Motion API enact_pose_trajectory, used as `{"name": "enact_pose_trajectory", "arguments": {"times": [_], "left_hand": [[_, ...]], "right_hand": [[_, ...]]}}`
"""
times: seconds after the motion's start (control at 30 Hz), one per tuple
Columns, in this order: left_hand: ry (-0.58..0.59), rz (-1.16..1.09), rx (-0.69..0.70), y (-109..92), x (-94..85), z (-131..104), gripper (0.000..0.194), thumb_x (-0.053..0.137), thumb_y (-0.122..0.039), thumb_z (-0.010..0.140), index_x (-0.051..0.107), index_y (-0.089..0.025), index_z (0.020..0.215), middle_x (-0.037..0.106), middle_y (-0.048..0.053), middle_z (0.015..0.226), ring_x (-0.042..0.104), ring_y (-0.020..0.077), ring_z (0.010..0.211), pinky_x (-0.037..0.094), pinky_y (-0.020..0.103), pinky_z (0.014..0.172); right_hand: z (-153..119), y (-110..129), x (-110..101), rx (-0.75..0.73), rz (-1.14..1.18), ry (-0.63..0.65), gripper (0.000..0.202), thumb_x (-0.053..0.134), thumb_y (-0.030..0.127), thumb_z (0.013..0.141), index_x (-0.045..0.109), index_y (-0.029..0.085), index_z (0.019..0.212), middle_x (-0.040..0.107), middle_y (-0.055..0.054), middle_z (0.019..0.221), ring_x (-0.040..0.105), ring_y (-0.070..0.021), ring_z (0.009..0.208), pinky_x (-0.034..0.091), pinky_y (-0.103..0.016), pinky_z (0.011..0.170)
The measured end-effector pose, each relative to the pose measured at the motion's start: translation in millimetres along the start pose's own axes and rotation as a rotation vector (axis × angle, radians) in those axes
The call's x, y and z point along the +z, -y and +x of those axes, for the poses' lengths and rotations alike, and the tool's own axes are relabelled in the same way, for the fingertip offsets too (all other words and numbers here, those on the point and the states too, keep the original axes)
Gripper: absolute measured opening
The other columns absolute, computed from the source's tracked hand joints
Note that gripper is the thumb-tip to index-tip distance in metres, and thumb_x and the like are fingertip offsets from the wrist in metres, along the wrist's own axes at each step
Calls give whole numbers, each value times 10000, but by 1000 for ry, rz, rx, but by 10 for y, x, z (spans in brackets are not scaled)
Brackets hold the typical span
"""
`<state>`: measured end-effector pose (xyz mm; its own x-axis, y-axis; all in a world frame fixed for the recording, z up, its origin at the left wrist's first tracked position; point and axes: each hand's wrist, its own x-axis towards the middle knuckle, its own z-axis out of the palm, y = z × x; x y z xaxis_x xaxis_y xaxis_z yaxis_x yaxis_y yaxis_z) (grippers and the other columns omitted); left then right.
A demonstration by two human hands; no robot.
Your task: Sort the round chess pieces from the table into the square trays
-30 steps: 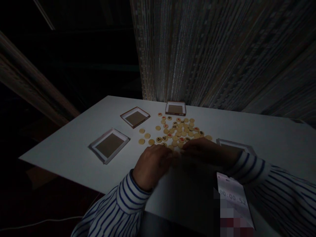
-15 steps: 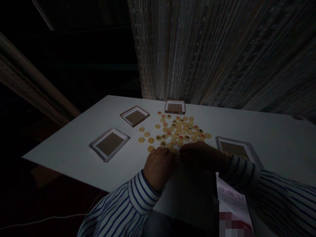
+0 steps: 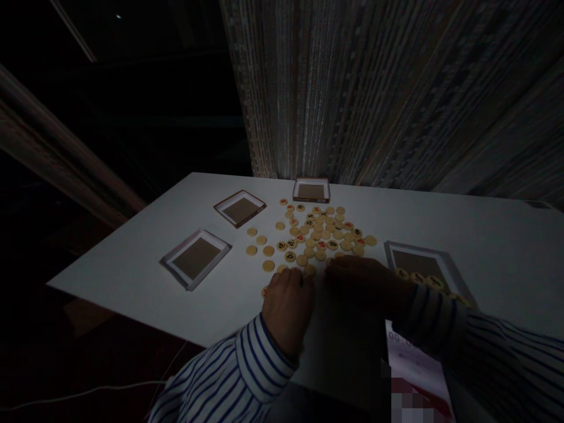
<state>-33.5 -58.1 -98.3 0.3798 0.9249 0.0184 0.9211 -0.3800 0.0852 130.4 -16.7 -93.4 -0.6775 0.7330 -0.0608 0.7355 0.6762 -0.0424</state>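
My left hand point(image 3: 289, 305) rests at the near edge of a spread of round wooden Chinese chess pieces point(image 3: 320, 255). Its fingers are curled down and close together; whatever lies under them is hidden. A chess piece point(image 3: 264, 291) with a red mark peeks out beside that hand on the left. Just right of it, in deep shadow, my right hand point(image 3: 363, 283) lies low with its fingers toward the left hand, too dark to make out. Some pieces lie face up with red or black characters, others show blank sides. Beyond the right wrist, several black-marked pieces point(image 3: 418, 278) sit along the right tray point(image 3: 418, 248).
Two shallow trays, the near one point(image 3: 210, 269) and the farther one point(image 3: 253, 216), stand left on the white table point(image 3: 118, 264). Another tray point(image 3: 311, 200) is at the back near the string curtain point(image 3: 304, 88). A lit phone point(image 3: 416, 370) lies below my right forearm.
My left hand has drawn slightly nearer to me, uncovering pieces in front of and beside it. My right hand has shifted a little right. More marked pieces by the right tray now show.
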Motion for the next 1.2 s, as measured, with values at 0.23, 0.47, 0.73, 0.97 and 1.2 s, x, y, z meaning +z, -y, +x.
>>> {"name": "enact_pose_trajectory", "arguments": {"times": [0.23, 0.47, 0.73, 0.97, 1.2], "left_hand": [[-19, -61, 36, 116, -4, -37, 252, 386, -177, 866, 635, -153, 834, 661, 94, 841, 596, 231, 786, 461, 374, 721], [-104, -441, 10, 314, -61, -79, 287, 387, -257, 875, 659, -188, 935, 695, 61, 860, 630, 170, 781, 467, 268, 708], [-135, -957, -153, 380, 54, -98, 271, 465, -335, 839, 613, -176, 1001, 692, 35, 795, 631, 147, 662, 479, 249, 607], [-237, -637, -125, 437, 43, -225, 222, 461, -286, 845, 623, -180, 952, 681, 52, 872, 614, 179, 785, 475, 324, 725], [-313, -267, -36, 574, 148, -428, 205, 508, -252, 823, 652, -177, 948, 663, 69, 944, 561, 229, 890, 453, 408, 779]], "right_hand": [[-25, -12, -44, -15, 31, -105, 165, 443, 203, 839, 601, 153, 839, 612, -62, 786, 536, -147, 692, 364, -256, 580], [-26, 59, -63, -165, 208, -217, 224, 427, 188, 839, 584, 154, 995, 622, -92, 899, 554, -167, 789, 433, -290, 663], [55, 172, 118, -103, 296, -259, 271, 453, 342, 853, 552, 214, 1071, 614, -58, 891, 561, -159, 789, 429, -294, 672], [50, 214, 62, -133, 133, -186, 210, 445, 304, 856, 601, 165, 870, 610, -57, 781, 526, -149, 700, 371, -299, 640], [47, 241, -2, -127, 59, -72, 246, 446, 322, 840, 629, 177, 763, 592, -63, 796, 504, -157, 721, 305, -321, 657]]}}
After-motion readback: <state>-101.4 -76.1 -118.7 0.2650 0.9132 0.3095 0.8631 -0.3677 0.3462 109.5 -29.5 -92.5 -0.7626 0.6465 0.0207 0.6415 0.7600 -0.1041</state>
